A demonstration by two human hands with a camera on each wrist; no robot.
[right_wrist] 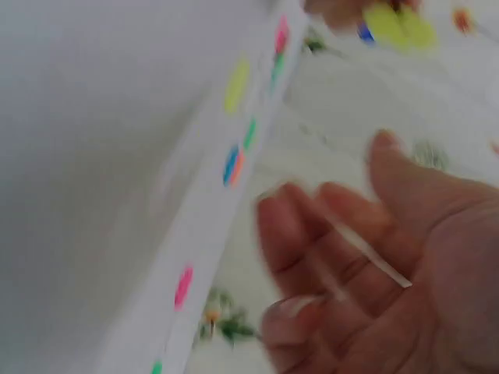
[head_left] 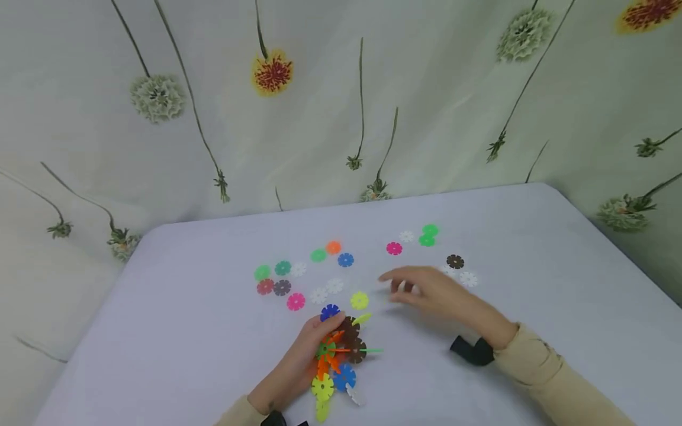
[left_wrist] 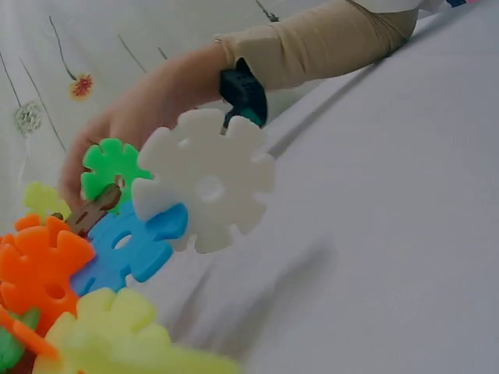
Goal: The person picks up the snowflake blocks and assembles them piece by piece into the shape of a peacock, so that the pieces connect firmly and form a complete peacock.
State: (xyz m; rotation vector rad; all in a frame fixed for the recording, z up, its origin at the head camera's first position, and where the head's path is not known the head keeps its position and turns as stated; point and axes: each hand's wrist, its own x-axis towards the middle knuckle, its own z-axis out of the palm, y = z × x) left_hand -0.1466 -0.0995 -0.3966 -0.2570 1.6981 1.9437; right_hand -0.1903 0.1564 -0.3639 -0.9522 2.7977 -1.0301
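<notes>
- The cluster [head_left: 331, 358], of notched, flower-edged discs slotted together at angles, sits in the head view's lower middle; its surfaces look smooth, like plastic.
- The left hand [head_left: 299, 358] grips it from the left, thumb along the top; brown discs [head_left: 356, 351] lie just beside the thumb tip, a yellow disc [head_left: 318, 390] and a blue disc [head_left: 344, 376] below.
- In the left wrist view, a matte white disc [left_wrist: 242, 175] shows a round central hole.
- The right hand [head_left: 423, 290], right of centre, hangs with fingers loosely bent and apart, nothing visible in them.
- Flat loose discs [head_left: 295, 302] lie scattered across mid-frame on the pale, smooth table [head_left: 533, 266].
</notes>
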